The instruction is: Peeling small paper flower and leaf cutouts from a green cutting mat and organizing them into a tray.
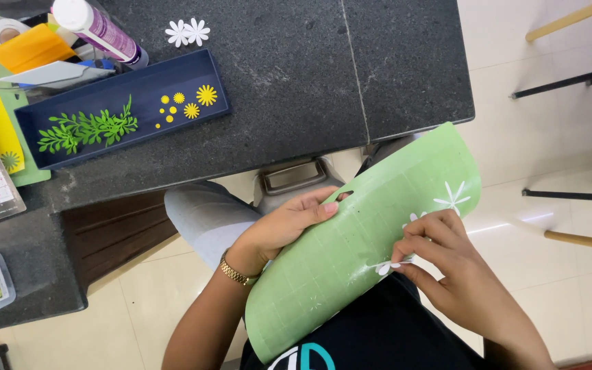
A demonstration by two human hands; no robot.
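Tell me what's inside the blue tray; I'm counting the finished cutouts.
The blue tray holds green leaf sprigs at its left and yellow flowers with small yellow dots at its right. Its far left corner is hidden under the white scraper.

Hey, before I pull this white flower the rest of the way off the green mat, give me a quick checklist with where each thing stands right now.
1. Left hand steadies the green cutting mat at its upper edge: ok.
2. Right hand fingertips pinch the white flower cutout: ok.
3. Petals lifting whole, none torn: cannot tell, fingers hide part of it.
4. Mat kept flat: not ok, it curves over the lap.
5. Second white flower left stuck down on the mat: ok.
6. Room in the navy tray on the counter beside the green leaf cutouts and yellow flowers: ok.
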